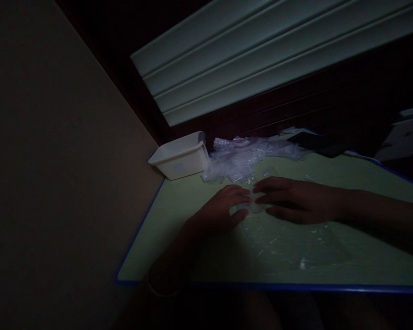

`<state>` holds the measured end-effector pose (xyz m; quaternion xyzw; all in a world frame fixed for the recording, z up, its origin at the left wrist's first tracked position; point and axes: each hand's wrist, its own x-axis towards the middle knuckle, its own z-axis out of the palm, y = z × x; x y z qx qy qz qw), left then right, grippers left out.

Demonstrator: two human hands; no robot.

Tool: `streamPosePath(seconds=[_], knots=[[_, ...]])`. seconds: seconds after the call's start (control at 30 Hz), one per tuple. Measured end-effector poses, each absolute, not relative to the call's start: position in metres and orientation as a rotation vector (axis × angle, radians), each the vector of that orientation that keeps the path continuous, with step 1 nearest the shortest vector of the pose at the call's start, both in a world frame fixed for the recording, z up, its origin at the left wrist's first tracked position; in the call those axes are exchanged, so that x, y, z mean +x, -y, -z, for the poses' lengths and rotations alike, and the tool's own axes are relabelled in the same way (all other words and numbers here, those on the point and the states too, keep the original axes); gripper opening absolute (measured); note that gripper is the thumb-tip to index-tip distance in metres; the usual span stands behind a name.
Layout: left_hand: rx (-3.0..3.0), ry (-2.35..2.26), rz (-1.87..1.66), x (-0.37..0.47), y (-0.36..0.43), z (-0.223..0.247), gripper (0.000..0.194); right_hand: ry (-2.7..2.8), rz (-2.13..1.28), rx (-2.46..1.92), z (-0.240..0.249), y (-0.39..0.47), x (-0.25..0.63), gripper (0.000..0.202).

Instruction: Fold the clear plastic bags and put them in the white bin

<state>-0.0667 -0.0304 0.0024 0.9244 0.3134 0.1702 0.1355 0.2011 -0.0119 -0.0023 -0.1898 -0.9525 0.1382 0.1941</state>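
My left hand (225, 208) is low over the pale green table top, its fingers stretched toward the right and the thumb apart from them. Facing it, my right hand (294, 199) has its fingers spread and pointing left. A clear, roundish plastic piece (257, 207) lies between the fingertips of both hands; whether they press on it is too dark to tell. Just beyond the fingers is another clear round piece (269, 171). A transparent plastic sheet or bag (296, 247) with shiny creases lies flat in front of my right hand.
At the back left stands a white plastic bin (184, 160) against the wall. Beside it spreads a heap of crinkled clear plastic bags (237, 158). A dark flat item (316, 143) lies at the back right. Blue edging (296, 288) runs along the table (179, 206).
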Motion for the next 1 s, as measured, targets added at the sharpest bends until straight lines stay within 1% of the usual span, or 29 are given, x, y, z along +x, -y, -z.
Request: streamPosePath(seconds=[0.2,0.37,0.43,0.57,0.73,0.87,1.0], knots=[[2.611,-0.901,-0.531,-0.067,0.030,-0.001,0.032,2.675,-0.409,-0.536,0.001,0.012,0.201,0.039],[2.437,-1.100,-0.781,-0.057,0.018,-0.001,0.029,2.674,-0.414,-0.541,0.001,0.012,0.200,0.039],[2.380,-1.200,-0.823,-0.049,0.008,-0.002,0.028,2.660,-0.421,-0.537,0.001,0.012,0.200,0.038],[2.361,-1.424,-0.688,-0.032,-0.012,-0.007,0.028,2.650,-0.442,-0.539,-0.001,0.013,0.199,0.037],[2.395,-1.512,-0.584,-0.017,-0.023,-0.010,0.032,2.671,-0.417,-0.531,-0.002,0.014,0.198,0.038],[2.343,-1.532,-0.604,-0.013,-0.028,-0.006,0.027,2.694,-0.395,-0.540,-0.003,0.014,0.197,0.038],[2.314,-1.536,-0.725,-0.014,-0.026,-0.007,0.025,2.673,-0.392,-0.526,-0.002,0.014,0.197,0.038]])
